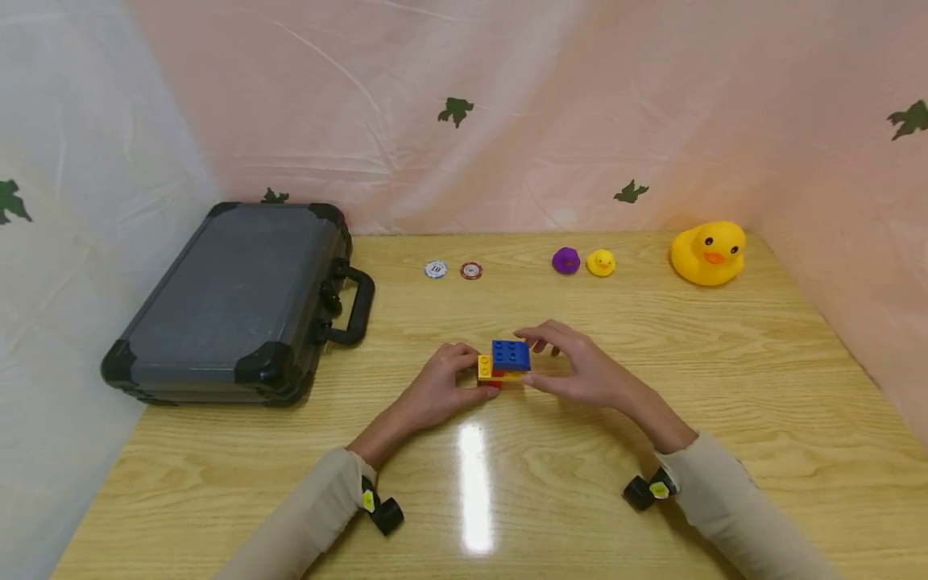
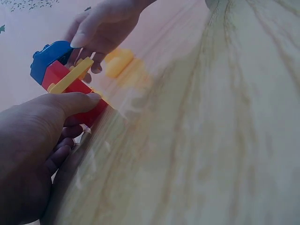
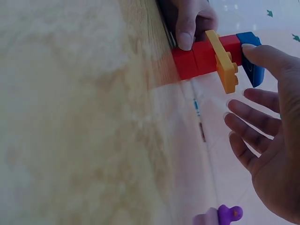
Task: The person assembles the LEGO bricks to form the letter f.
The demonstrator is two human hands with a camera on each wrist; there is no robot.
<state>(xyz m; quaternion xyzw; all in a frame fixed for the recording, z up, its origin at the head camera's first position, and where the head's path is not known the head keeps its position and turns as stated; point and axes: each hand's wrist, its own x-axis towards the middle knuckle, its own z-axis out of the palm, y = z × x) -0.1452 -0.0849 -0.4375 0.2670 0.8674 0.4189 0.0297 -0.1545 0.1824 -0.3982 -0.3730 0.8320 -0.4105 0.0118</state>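
A small upright stack of toy building bricks stands on the table: red bricks below, a wide yellow plate sticking out sideways, another red brick above it, and a sloped blue brick on top. My left hand grips the lower red part, thumb on the near side. Around the blue brick my right hand is spread, its thumb touching the brick. In the right wrist view, the other fingers are apart from the stack, the uppermost fingertip just below the blue brick's edge.
A grey hard case with a black handle lies at left. Along the back are a white poker chip, a red one, small purple and yellow ducks, and a large yellow duck.
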